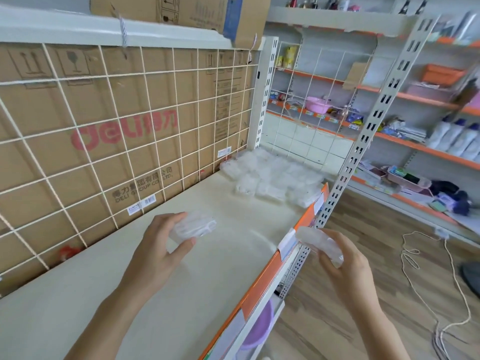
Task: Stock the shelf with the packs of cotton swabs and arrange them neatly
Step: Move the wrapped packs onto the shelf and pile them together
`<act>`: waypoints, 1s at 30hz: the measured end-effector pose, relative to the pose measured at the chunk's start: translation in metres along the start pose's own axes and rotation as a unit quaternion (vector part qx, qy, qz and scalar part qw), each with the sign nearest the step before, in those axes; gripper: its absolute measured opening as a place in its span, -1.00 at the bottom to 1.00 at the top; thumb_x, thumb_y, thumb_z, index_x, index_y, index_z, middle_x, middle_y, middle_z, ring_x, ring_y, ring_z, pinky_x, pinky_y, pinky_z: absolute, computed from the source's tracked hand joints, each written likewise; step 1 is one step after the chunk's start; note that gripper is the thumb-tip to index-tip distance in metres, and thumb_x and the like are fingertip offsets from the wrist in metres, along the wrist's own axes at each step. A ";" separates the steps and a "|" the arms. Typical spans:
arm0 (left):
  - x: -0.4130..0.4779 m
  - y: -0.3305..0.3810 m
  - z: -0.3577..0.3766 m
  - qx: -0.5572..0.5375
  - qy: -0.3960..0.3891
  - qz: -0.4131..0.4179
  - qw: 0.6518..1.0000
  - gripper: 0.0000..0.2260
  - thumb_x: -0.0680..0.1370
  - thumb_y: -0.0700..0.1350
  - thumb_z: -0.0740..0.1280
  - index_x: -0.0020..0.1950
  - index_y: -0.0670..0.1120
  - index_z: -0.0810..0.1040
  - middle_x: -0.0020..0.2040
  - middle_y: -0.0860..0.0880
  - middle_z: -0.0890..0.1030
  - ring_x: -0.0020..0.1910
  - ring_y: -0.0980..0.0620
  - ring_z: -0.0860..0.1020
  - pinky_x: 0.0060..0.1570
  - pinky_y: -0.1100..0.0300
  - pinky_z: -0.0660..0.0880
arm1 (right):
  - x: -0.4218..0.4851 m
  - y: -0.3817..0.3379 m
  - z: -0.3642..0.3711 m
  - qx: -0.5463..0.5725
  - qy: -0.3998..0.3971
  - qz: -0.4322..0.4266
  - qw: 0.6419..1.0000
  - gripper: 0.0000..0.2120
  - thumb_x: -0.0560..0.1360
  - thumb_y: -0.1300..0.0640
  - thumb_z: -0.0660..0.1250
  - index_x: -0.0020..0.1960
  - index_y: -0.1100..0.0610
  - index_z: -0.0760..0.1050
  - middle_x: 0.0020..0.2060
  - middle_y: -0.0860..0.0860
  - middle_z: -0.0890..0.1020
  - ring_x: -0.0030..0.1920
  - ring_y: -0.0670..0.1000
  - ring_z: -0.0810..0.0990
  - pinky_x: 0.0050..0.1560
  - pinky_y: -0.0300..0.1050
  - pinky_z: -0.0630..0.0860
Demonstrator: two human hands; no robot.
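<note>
Scene: a person stocks a cream shelf (124, 294) in a small shop, a clear pack of cotton swabs in each hand
Left hand: the left hand (161, 245) hangs over the middle of the shelf, thumb and fingers curled round the left-hand pack (194, 226), which appears to be held just clear of the surface
Right hand: the right hand (345, 263) is just outside the shelf's front edge, beside the orange price strip (262, 289), fingers clamped round the right-hand pack (320, 242)
Stocked packs: the stocked packs (272, 178) lie in a loose heap at the shelf's far right corner, close to the wire grid (104, 131) at the back; too blurred to count
Backdrop: flattened cardboard (78, 105) stands behind the grid
Step in hand: by the look of it, both packs are on their way to join the heap, well apart from either hand
Doing it well: bring the right-hand pack in over the front edge first, clear of the price strip; set each pack flat, long side square to the back grid, touching its neighbour, and start a straight row from the far right corner
Then: the heap itself likely needs squaring into rows
Risk: the smooth plastic may slide, so lower the packs rather than drop them
</note>
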State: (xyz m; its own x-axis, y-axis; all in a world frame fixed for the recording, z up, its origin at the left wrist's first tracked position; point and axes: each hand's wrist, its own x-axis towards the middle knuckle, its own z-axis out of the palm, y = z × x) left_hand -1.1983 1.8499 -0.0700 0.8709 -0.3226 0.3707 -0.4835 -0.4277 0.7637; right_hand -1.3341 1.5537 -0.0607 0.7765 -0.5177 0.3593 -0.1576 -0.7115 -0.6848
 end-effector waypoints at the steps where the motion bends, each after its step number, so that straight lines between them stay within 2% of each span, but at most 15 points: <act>1: 0.006 -0.001 0.004 0.002 -0.001 0.000 1.000 -0.48 0.32 0.32 0.18 0.24 0.17 0.38 0.16 0.27 0.40 0.16 0.39 0.33 0.03 0.59 0.24 | 0.008 0.003 0.002 0.003 0.000 -0.004 1.000 -0.65 0.42 0.33 0.37 0.07 -0.06 0.53 -0.16 -0.16 0.54 -0.26 -0.11 0.44 -0.23 -0.46 0.36; 5: 0.036 -0.009 0.022 0.016 0.001 -0.005 1.000 -0.56 0.34 0.31 0.20 0.20 0.28 0.35 0.16 0.28 0.40 0.16 0.39 0.34 0.05 0.58 0.24 | 0.049 0.018 0.016 0.012 -0.005 -0.029 0.999 -0.64 0.42 0.31 0.39 0.14 -0.02 0.54 -0.10 -0.21 0.53 -0.09 -0.16 0.45 -0.14 -0.53 0.34; 7: 0.053 -0.015 0.032 0.020 0.008 -0.015 1.000 -0.60 0.36 0.30 0.22 0.18 0.30 0.35 0.17 0.28 0.40 0.16 0.39 0.34 0.04 0.59 0.23 | 0.076 0.027 0.024 0.011 -0.019 -0.046 0.999 -0.61 0.41 0.32 0.39 0.16 -0.02 0.54 -0.06 -0.18 0.56 -0.05 -0.11 0.50 -0.14 -0.47 0.35; 10: 0.078 -0.020 0.047 0.030 0.018 -0.033 0.999 -0.66 0.44 0.31 0.27 0.17 0.32 0.34 0.17 0.32 0.38 0.12 0.38 0.35 0.03 0.57 0.24 | 0.119 0.038 0.037 0.029 -0.049 -0.058 0.997 -0.58 0.43 0.30 0.37 0.17 -0.10 0.51 0.02 -0.18 0.58 0.02 -0.10 0.54 -0.14 -0.25 0.39; 12: 0.097 -0.024 0.059 0.039 0.026 -0.053 0.997 -0.68 0.47 0.25 0.30 0.18 0.30 0.34 0.16 0.29 0.39 0.10 0.32 0.35 0.01 0.50 0.27 | 0.147 0.041 0.045 0.035 -0.066 -0.085 0.994 -0.56 0.45 0.29 0.36 0.16 -0.17 0.47 0.04 -0.20 0.56 0.04 -0.15 0.50 -0.13 -0.31 0.38; 14: 0.114 -0.032 0.073 0.059 0.044 -0.072 0.995 -0.62 0.44 0.19 0.29 0.24 0.21 0.39 0.14 0.22 0.42 0.13 0.26 0.36 0.03 0.37 0.27 | 0.173 0.044 0.054 0.028 -0.086 -0.114 0.989 -0.56 0.46 0.29 0.36 0.18 -0.17 0.45 0.02 -0.20 0.53 0.04 -0.16 0.47 -0.12 -0.45 0.34; 16: 0.129 -0.043 0.089 0.089 0.065 -0.086 0.990 -0.59 0.46 0.08 0.36 0.28 0.07 0.44 0.15 0.12 0.43 0.17 0.15 0.39 0.06 0.27 0.26 | 0.198 0.048 0.063 0.017 -0.100 -0.136 0.985 -0.58 0.46 0.30 0.36 0.21 -0.11 0.49 0.01 -0.22 0.50 0.02 -0.12 0.48 -0.17 -0.47 0.34; 19: 0.146 -0.058 0.116 0.143 0.109 -0.109 0.978 -0.58 0.45 -0.16 0.45 0.29 -0.11 0.49 0.16 -0.03 0.47 0.19 -0.04 0.43 0.04 0.21 0.30 | 0.233 0.053 0.083 -0.006 -0.116 -0.172 0.978 -0.58 0.44 0.28 0.39 0.21 -0.09 0.52 0.04 -0.24 0.48 0.08 -0.09 0.50 -0.17 -0.40 0.35; 21: 0.157 -0.063 0.131 0.164 0.136 -0.127 0.969 -0.55 0.42 -0.21 0.47 0.30 -0.14 0.50 0.14 -0.09 0.48 0.15 -0.09 0.46 0.02 0.15 0.36 | 0.254 0.056 0.099 -0.014 -0.138 -0.193 0.971 -0.57 0.42 0.29 0.41 0.20 -0.08 0.55 0.08 -0.19 0.52 0.19 -0.07 0.48 -0.06 -0.35 0.36; 23: 0.168 -0.068 0.141 0.184 0.148 -0.139 0.962 -0.51 0.37 -0.23 0.51 0.29 -0.16 0.51 0.09 -0.15 0.49 0.09 -0.16 0.50 0.00 0.05 0.45 | 0.273 0.058 0.115 -0.040 -0.159 -0.213 0.963 -0.55 0.35 0.30 0.47 0.15 -0.07 0.58 0.08 -0.09 0.59 0.19 0.00 0.52 -0.01 -0.22 0.39; 25: 0.178 -0.069 0.151 0.206 0.136 -0.161 0.956 -0.48 0.32 -0.18 0.56 0.26 -0.18 0.54 0.05 -0.18 0.53 -0.01 -0.23 0.55 -0.08 -0.02 0.51 | 0.289 0.057 0.128 -0.090 -0.171 -0.250 0.949 -0.53 0.27 0.28 0.53 0.12 -0.06 0.60 0.05 -0.02 0.64 0.14 0.08 0.58 -0.06 -0.08 0.38; 27: 0.186 -0.067 0.161 0.245 0.111 -0.163 0.949 -0.49 0.37 0.04 0.49 0.22 -0.20 0.57 0.00 -0.19 0.56 -0.10 -0.24 0.58 -0.17 -0.02 0.55 | 0.302 0.049 0.136 -0.113 -0.196 -0.252 0.941 -0.56 0.38 0.17 0.48 0.22 -0.07 0.54 0.17 -0.01 0.58 0.25 0.05 0.50 0.03 -0.03 0.32; 29: 0.193 -0.063 0.168 0.265 0.091 -0.164 0.946 -0.37 0.46 0.31 0.17 0.21 -0.19 0.58 0.03 -0.19 0.57 -0.08 -0.23 0.59 -0.17 -0.01 0.56 | 0.311 0.044 0.145 -0.105 -0.244 -0.237 0.935 -0.55 0.51 0.07 0.35 0.37 -0.09 0.39 0.36 -0.02 0.42 0.41 -0.02 0.30 0.26 -0.12 0.23; 30: 0.196 -0.062 0.171 0.256 0.087 -0.168 0.948 -0.26 0.47 0.39 0.01 0.24 -0.17 0.57 0.10 -0.19 0.56 0.01 -0.22 0.58 -0.08 -0.02 0.54 | 0.314 0.042 0.151 -0.106 -0.268 -0.233 0.929 -0.54 0.55 0.06 0.29 0.42 -0.10 0.32 0.43 -0.02 0.33 0.45 -0.04 0.21 0.32 -0.19 0.17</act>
State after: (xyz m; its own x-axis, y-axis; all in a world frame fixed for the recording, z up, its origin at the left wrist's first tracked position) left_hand -1.0123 1.6689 -0.1347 0.9631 0.0295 0.2676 -0.1168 -0.8498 0.5141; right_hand -1.0050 1.4331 -0.0720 0.9736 0.1410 0.1797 0.2001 -0.9061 -0.3728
